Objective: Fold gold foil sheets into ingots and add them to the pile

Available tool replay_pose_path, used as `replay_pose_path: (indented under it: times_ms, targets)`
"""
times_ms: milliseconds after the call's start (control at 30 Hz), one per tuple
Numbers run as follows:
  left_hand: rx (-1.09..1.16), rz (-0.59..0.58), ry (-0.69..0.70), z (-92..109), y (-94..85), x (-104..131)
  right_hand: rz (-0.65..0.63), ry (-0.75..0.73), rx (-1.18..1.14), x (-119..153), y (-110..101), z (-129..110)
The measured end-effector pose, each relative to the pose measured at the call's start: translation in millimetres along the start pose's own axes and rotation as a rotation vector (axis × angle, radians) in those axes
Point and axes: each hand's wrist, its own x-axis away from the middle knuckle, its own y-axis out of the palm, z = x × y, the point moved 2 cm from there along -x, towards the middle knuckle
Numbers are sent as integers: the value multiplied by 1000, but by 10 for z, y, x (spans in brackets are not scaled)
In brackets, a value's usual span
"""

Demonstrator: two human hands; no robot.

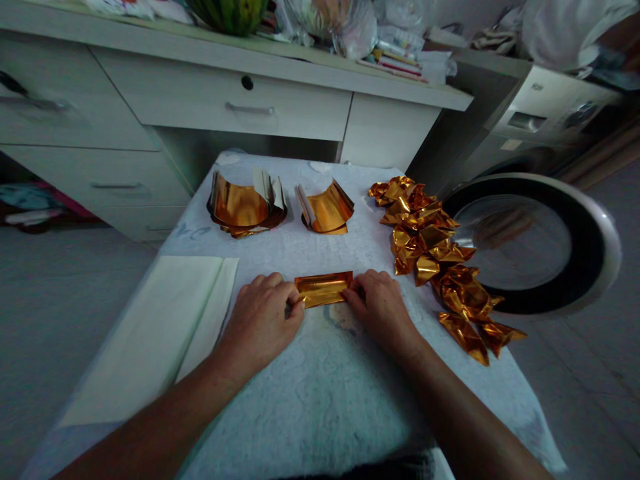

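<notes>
A small folded sheet of shiny gold foil paper (324,289) lies crosswise in front of me on the cloth-covered table. My left hand (270,310) pinches its left end between thumb and fingers. At the other end, my right hand (380,303) has its thumb and fingers closed on the right edge. Beyond my hands stand two stacks of curved gold foil sheets, a thicker stack (243,205) on the left and a thinner stack (327,208) beside it. Folded gold foil pieces (425,233) are heaped along the table's right side.
Pale folded paper (145,333) lies on the left of the table (310,413). Past its far edge is a white drawer cabinet (250,107) with a watermelon (230,13) and plastic bags on top. A washing machine's round door (530,243) hangs open at the right edge.
</notes>
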Motion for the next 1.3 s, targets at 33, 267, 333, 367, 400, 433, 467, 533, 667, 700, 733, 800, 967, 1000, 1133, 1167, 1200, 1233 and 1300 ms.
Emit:
replay_pose_path:
  times_ms: [33,267,333,367,400,433,467,533,667,700,733,800,967,1000,1133,1167,1200,1233,1300]
  targets:
    - [-6,4,1,-4,2,2,1,-5,-2,1,2,2]
    - [-46,3,17,21,-13,8,8,-13,-13,10,8,10]
    - [-70,-1,16,39,-23,6,9,-3,-7,10,13,11]
    - [-78,-9,13,48,-25,4,9,0,-4,10,16,12]
    - [-84,-21,7,57,-27,2,10,1,0,10,19,12]
    - [-89,-34,-1,65,-27,0,11,1,4,10,21,13]
    - [-95,-46,-10,72,-26,0,12,1,7,9,22,13]
    - [-101,-64,-26,85,-24,2,11,3,8,8,20,12]
    - [-71,-41,-50,91,-20,13,-3,15,-8,2,10,8]
    - [-61,-28,-61,87,-18,17,-6,18,-9,1,9,8]
    - [-53,-15,-72,82,-16,20,-8,20,-9,-1,8,8]
    - [-46,-2,-85,74,-9,26,-14,23,-9,-3,8,9]
    - [-43,-4,-91,70,4,42,-28,35,-18,-5,10,11]
    - [-41,-7,-92,71,6,46,-30,38,-19,-6,10,12]
    - [-22,-5,-81,77,15,66,-39,48,-24,-11,6,12]
    - [-16,-4,-75,79,18,69,-40,50,-22,-12,4,12]
    - [-11,-2,-68,82,19,72,-41,50,-18,-12,2,11]
    - [-9,-3,-61,85,19,73,-41,49,-12,-11,-1,10]
    - [-11,-3,-49,94,13,72,-40,47,-3,-8,-5,4]
